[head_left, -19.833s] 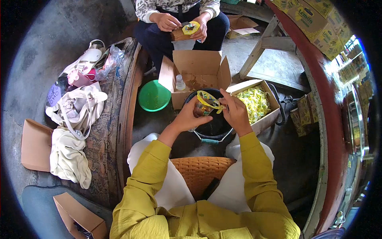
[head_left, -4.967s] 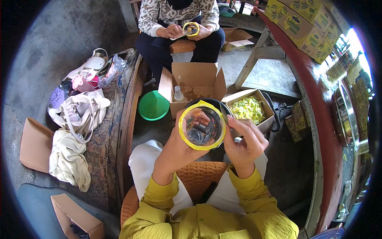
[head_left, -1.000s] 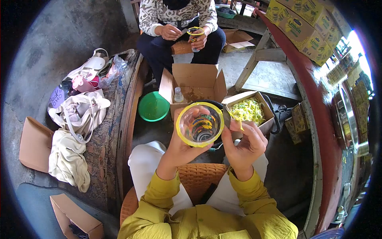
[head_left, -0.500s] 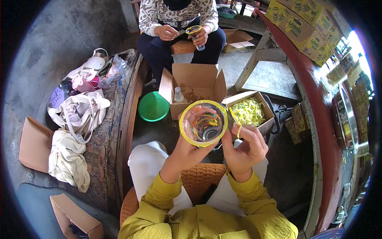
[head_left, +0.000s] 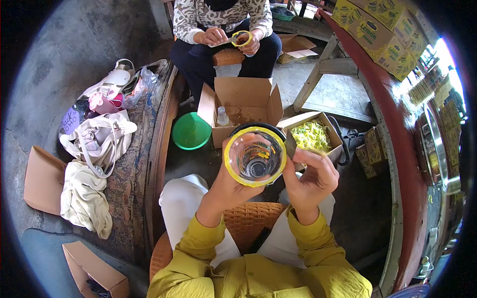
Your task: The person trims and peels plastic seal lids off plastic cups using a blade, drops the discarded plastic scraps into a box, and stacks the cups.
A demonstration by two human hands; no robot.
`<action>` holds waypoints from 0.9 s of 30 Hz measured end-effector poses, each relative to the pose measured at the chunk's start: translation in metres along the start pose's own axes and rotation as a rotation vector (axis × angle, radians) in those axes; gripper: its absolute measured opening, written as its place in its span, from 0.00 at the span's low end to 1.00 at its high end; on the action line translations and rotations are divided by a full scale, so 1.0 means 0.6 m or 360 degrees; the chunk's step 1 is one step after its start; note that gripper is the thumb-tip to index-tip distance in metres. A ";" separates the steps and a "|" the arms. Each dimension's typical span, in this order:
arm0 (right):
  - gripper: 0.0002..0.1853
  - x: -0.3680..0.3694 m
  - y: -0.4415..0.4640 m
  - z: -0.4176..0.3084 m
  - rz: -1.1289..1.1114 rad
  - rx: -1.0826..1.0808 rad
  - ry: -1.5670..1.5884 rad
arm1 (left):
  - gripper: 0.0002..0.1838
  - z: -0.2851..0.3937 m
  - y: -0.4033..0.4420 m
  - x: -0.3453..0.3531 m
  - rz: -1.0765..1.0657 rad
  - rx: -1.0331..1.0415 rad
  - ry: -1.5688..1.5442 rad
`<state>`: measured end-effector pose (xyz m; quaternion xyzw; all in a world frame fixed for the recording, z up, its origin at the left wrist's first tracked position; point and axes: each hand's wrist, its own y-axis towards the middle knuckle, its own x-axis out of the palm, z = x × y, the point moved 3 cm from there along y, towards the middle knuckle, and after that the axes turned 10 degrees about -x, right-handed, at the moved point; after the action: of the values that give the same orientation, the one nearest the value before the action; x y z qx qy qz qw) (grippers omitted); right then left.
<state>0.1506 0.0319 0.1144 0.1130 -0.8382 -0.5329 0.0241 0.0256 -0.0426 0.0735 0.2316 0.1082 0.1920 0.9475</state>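
My left hand (head_left: 223, 186) is wrapped round a clear plastic cup (head_left: 257, 169) with a yellow rim and coloured print on its wall. The cup's open mouth is tilted toward me. Close to the right side of the rim, my right hand (head_left: 310, 179) pinches a small dark flat blade (head_left: 290, 144) between thumb and fingers. Whether the blade touches the rim I cannot tell. Just beyond my right fingers, an open carton (head_left: 338, 149) holds a heap of thin yellow strips (head_left: 309, 135).
Ahead stands an open cardboard box (head_left: 243, 89) with a clear cup (head_left: 222, 116) inside; a green basin (head_left: 191, 131) is left of it. Opposite, a person (head_left: 223, 25) holds another yellow-rimmed cup (head_left: 242, 38) and a blade. Bags (head_left: 104, 139) lie on the left bench.
The yellow strip hanging at my right fingers no longer hangs there; a yellow blur shows near the carton. My right hand has shifted slightly right, and the blade shows more.
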 end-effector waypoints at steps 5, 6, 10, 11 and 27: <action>0.11 0.006 -0.004 -0.006 -0.0007 0.0012 0.0052 | 0.39 -0.001 -0.002 -0.006 -0.0004 -0.0069 -0.0146; 0.11 0.006 -0.004 -0.005 0.0002 0.0011 0.0044 | 0.39 0.000 -0.003 -0.007 -0.0004 -0.0055 -0.0105; 0.11 0.004 0.000 0.001 0.0028 0.0008 0.0069 | 0.39 0.008 -0.003 -0.001 -0.0101 -0.0112 -0.0171; 0.11 0.003 0.001 0.002 0.0032 0.0006 0.0092 | 0.39 0.009 -0.003 0.000 -0.0058 -0.0054 -0.0183; 0.11 0.006 -0.005 -0.010 0.0098 -0.0103 -0.0082 | 0.39 0.006 -0.004 0.001 -0.0091 -0.0135 -0.0299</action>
<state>0.1487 0.0250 0.1140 0.0726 -0.8241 -0.5614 0.0225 0.0280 -0.0459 0.0753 0.2051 0.0173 0.1466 0.9676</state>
